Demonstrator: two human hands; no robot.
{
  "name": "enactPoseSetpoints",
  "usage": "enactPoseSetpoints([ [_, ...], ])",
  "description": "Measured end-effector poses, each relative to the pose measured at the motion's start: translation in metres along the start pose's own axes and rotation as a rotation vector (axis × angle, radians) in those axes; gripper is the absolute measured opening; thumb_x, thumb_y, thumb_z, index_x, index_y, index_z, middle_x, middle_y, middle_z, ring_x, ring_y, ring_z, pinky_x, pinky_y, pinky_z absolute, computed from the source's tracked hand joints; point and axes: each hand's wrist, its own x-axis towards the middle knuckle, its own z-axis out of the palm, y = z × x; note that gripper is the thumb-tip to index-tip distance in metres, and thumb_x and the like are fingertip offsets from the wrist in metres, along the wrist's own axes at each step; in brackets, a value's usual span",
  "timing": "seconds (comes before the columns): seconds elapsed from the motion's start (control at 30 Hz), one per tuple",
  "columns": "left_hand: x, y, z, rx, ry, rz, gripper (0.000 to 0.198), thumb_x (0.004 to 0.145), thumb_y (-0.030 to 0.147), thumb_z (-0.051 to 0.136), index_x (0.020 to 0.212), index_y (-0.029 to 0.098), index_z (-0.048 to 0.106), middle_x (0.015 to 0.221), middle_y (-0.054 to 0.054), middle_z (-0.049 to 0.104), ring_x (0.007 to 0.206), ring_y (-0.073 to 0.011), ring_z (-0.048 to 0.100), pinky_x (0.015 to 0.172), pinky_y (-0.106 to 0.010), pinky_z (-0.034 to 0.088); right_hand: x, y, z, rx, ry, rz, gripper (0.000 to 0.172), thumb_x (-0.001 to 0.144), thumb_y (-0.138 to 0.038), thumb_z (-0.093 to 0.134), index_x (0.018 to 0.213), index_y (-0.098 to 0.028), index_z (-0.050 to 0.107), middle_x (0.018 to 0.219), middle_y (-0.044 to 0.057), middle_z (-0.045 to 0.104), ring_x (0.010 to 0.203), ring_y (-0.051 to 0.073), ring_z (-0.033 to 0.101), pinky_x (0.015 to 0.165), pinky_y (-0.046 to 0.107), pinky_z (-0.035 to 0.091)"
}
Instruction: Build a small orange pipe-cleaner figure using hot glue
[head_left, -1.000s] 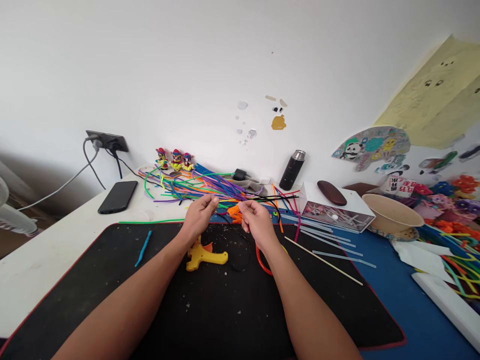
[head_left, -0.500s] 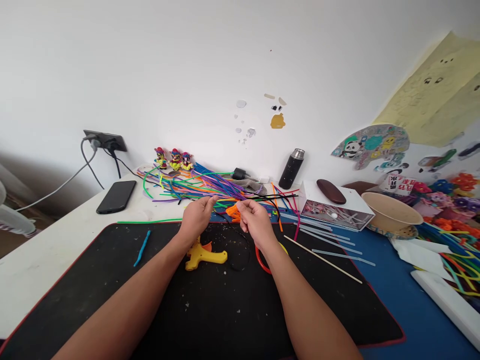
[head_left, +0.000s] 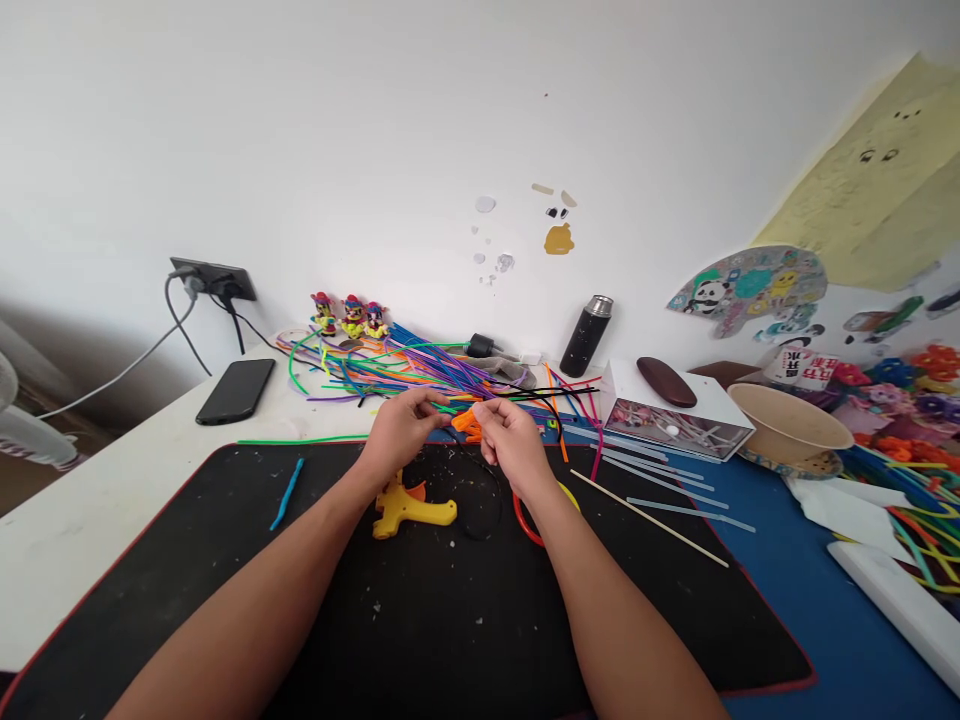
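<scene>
My left hand (head_left: 401, 428) and my right hand (head_left: 511, 442) meet above the far edge of a black mat (head_left: 420, 610). Both pinch a small orange pipe-cleaner piece (head_left: 466, 423) held between their fingertips. A thin black pipe cleaner (head_left: 487, 490) curls down from the hands onto the mat. A yellow glue gun (head_left: 409, 508) lies on the mat just under my left wrist. A red ring (head_left: 523, 522) rests beneath my right wrist. Behind the hands spreads a heap of colourful pipe cleaners (head_left: 390, 372).
A black phone (head_left: 235, 390) lies at the left, cables run to a wall socket (head_left: 213, 279). A black bottle (head_left: 586, 336), a white box (head_left: 675, 412), a beige bowl (head_left: 787, 425), a long wooden stick (head_left: 649, 506) and clear glue sticks sit right. A blue piece (head_left: 287, 494) lies on the mat.
My hands have drawn closer together, and the left fingertips now touch the orange piece held by the right.
</scene>
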Motion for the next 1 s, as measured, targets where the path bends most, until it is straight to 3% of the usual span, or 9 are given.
enactPoseSetpoints([
  [0.27,-0.0005,-0.0027,0.0017,-0.137,-0.025,-0.021,0.025,0.083,0.041,0.067,0.093,0.02,0.078,0.069,-0.003,0.073,0.063,-0.0205,0.068,0.064,-0.031,0.054,-0.0008,-0.0004,0.0006,-0.023,-0.008,-0.003,0.038,0.086,-0.057,0.074,0.085,-0.021,0.064,0.05,-0.009,0.048,0.036,0.008,0.04,0.039,0.025,0.028],
  [0.43,-0.0005,-0.002,0.0001,-0.078,0.053,0.004,0.03,0.092,0.046,0.058,0.096,0.021,0.073,0.062,0.002,0.059,0.053,-0.016,0.051,0.053,-0.028,0.04,-0.0006,-0.0007,0.0003,-0.017,-0.007,0.004,0.037,0.086,-0.056,0.073,0.086,-0.021,0.064,0.05,-0.01,0.047,0.036,0.008,0.04,0.038,0.024,0.028],
  [0.53,0.0006,-0.0015,-0.0015,-0.03,0.12,0.01,0.033,0.095,0.051,0.055,0.092,0.022,0.071,0.061,0.004,0.052,0.056,-0.0161,0.045,0.054,-0.028,0.035,-0.0005,-0.0009,0.0005,-0.011,-0.003,0.007,0.037,0.086,-0.056,0.074,0.086,-0.021,0.064,0.051,-0.009,0.048,0.036,0.008,0.04,0.038,0.024,0.028],
  [0.7,-0.0003,-0.0004,-0.0021,0.008,0.125,0.016,0.038,0.094,0.054,0.057,0.071,0.023,0.058,0.058,0.004,0.045,0.058,-0.016,0.041,0.055,-0.029,0.03,-0.0006,-0.0009,0.0004,-0.012,-0.004,0.0,0.038,0.085,-0.058,0.075,0.085,-0.021,0.064,0.049,-0.009,0.047,0.036,0.009,0.039,0.038,0.024,0.028],
  [0.87,-0.0029,0.0006,-0.0041,-0.062,0.148,-0.034,0.059,0.097,0.065,0.048,0.057,0.024,0.034,0.054,0.003,0.032,0.053,-0.0145,0.029,0.053,-0.031,0.024,-0.0013,-0.0019,0.0002,-0.015,-0.01,-0.008,0.038,0.086,-0.057,0.074,0.084,-0.021,0.063,0.051,-0.009,0.047,0.036,0.008,0.04,0.039,0.024,0.029],
  [1.0,0.0004,-0.0035,-0.0023,-0.022,0.13,-0.031,0.054,0.098,0.061,0.047,0.059,0.024,0.035,0.054,0.003,0.034,0.053,-0.015,0.031,0.053,-0.031,0.025,-0.0012,-0.0025,0.0004,-0.014,-0.01,0.002,0.038,0.086,-0.058,0.075,0.084,-0.022,0.062,0.051,-0.01,0.047,0.036,0.009,0.04,0.039,0.025,0.029],
])
